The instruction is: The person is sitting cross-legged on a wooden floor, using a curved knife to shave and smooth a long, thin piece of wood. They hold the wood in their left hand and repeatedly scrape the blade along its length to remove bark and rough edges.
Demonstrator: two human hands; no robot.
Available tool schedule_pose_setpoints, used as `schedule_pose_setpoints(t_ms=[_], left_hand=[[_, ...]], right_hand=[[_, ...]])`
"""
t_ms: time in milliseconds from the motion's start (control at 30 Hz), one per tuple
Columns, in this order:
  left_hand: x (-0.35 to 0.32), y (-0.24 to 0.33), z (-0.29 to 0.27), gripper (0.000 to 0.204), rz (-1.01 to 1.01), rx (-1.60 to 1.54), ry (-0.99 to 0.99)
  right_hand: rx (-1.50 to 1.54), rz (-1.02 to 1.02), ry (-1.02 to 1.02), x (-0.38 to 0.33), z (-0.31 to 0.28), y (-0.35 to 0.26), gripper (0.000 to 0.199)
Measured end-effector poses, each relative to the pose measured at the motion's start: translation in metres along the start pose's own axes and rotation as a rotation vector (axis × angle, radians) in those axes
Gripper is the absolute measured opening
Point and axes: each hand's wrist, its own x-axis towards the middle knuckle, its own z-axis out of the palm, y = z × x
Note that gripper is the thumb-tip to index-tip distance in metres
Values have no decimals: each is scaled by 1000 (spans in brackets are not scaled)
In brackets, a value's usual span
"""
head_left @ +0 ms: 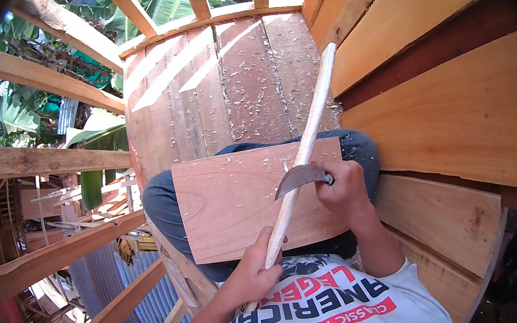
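Note:
A long pale stick (310, 131), stripped of bark, slants from my lap up to the far right. Around its lower part my left hand (257, 265) is closed. In my right hand (343, 188) is a knife with a curved, hooked blade (299, 179); the fist hides most of its handle. That blade lies across the stick near its middle. Beneath both, a flat wooden board (232, 206) rests over my crossed legs, with a few shavings on it.
Wood shavings are scattered over the plank floor (186, 115) ahead. A plank wall (451, 120) rises close on the right. Open wooden rails (47, 157) bound the left side, with banana leaves (168, 9) and corrugated metal sheets (138, 283) beyond them.

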Motion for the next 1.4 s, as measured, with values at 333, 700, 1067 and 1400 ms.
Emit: schedule_pose_setpoints(t_ms=[333, 700, 1067, 1400], left_hand=[[-10, 3, 5, 47, -81, 160, -65], [-13, 17, 5, 55, 78, 562, 119], [-17, 9, 13, 53, 168, 536, 159], [-10, 10, 10, 55, 191, 519, 218]], right_hand=[[-3, 166, 169, 22, -18, 35, 22], [51, 180, 245, 7, -26, 35, 29], [128, 221, 303, 16, -37, 43, 36], [79, 29, 195, 8, -21, 28, 17]])
